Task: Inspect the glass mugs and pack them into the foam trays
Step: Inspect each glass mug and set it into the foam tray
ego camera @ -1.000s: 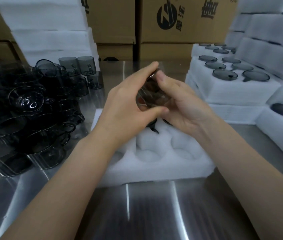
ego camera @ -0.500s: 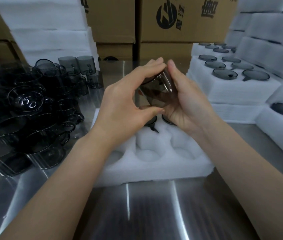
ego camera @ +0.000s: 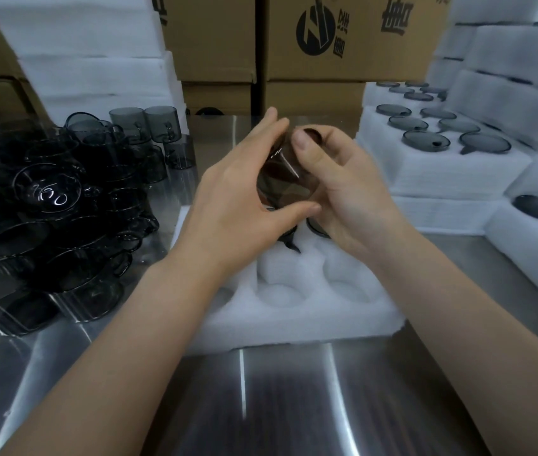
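I hold one smoky grey glass mug [ego camera: 285, 181] between both hands, above the far part of a white foam tray [ego camera: 297, 311]. My left hand [ego camera: 238, 199] wraps its left side, thumb underneath. My right hand [ego camera: 343, 189] grips the right side, thumb on the upper rim. The tray has round pockets; the near ones show bare foam, and two dark mugs [ego camera: 294, 240] sit in far pockets, mostly hidden by my hands. A heap of loose grey glass mugs [ego camera: 60, 205] lies on the steel table at the left.
Filled foam trays [ego camera: 442, 159] with mugs are stacked at the right, another [ego camera: 530, 232] nearer. A pile of foam sheets [ego camera: 90, 60] stands at the back left. Cardboard boxes [ego camera: 343, 44] line the back. Bare steel table [ego camera: 277, 396] lies near me.
The mug has been turned between my hands and tilted; my right thumb has shifted onto its upper rim. Both hands stay above the tray's far pockets.
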Action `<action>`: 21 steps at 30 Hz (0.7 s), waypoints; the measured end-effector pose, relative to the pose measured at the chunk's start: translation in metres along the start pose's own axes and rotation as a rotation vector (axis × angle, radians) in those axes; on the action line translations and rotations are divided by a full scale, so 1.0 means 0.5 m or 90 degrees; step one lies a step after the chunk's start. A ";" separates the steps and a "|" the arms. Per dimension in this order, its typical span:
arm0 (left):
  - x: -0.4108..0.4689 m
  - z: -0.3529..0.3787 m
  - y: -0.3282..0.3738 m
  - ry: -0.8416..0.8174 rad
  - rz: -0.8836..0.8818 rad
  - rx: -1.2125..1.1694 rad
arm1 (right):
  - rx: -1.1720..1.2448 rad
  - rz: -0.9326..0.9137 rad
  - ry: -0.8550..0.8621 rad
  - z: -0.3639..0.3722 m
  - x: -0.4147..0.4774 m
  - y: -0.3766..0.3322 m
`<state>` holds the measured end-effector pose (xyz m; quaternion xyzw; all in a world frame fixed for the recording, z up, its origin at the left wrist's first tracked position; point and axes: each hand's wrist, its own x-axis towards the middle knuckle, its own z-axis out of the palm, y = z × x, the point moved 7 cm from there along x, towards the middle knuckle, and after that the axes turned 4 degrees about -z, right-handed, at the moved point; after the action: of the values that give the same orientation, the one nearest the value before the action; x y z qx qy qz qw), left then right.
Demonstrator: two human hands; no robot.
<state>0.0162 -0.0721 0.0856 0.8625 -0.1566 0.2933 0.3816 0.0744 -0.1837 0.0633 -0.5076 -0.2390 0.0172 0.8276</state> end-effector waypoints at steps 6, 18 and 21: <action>-0.005 0.003 0.004 0.019 0.016 0.018 | -0.080 -0.066 0.037 -0.010 0.002 -0.011; -0.005 -0.004 -0.007 -0.019 0.011 -0.160 | 0.081 0.063 0.010 -0.020 0.017 0.018; -0.004 -0.001 -0.013 -0.053 0.003 -0.209 | 0.103 0.141 -0.097 0.002 0.015 0.034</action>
<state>0.0176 -0.0672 0.0807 0.7994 -0.2200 0.2285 0.5102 0.0842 -0.1726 0.0520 -0.4595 -0.2414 0.1658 0.8385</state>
